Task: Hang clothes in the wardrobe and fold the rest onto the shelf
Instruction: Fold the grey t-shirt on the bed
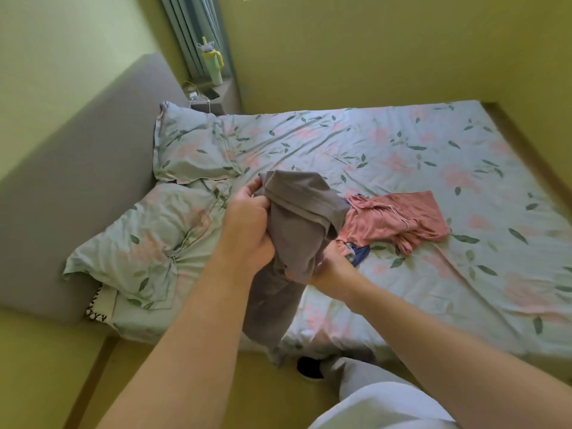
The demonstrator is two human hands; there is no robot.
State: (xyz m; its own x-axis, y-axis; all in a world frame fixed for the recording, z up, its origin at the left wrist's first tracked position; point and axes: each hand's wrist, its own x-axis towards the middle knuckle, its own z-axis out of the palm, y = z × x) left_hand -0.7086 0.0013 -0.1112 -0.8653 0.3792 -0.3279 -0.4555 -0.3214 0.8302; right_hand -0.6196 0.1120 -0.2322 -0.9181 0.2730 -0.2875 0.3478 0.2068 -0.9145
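**Head view: grey garment held up at the near edge of the bed, both hands on it**

I logged the items as follows.

- Grey garment [297, 212]: it was raised above the near side of the bed, and its lower end hung past the mattress edge toward the floor.
- Left hand [247, 224]: its fingers were curled round the garment's upper fold.
- Right hand [328, 267]: it sat lower and was closed on a bunched part of the same garment. Cloth hid its fingertips from me.
- Pink garment [399, 221]: it lay crumpled on the floral sheet [402, 144], just right of the grey one.
- Blue cloth [360, 253]: a small piece showed under the pink garment's near edge, close to the right hand.
- Two pillows [145, 243]: they were stacked against the grey headboard [71, 181] on the left.
- Green tumbler [213, 63]: it stood upright on a ledge by the curtain in the far corner.
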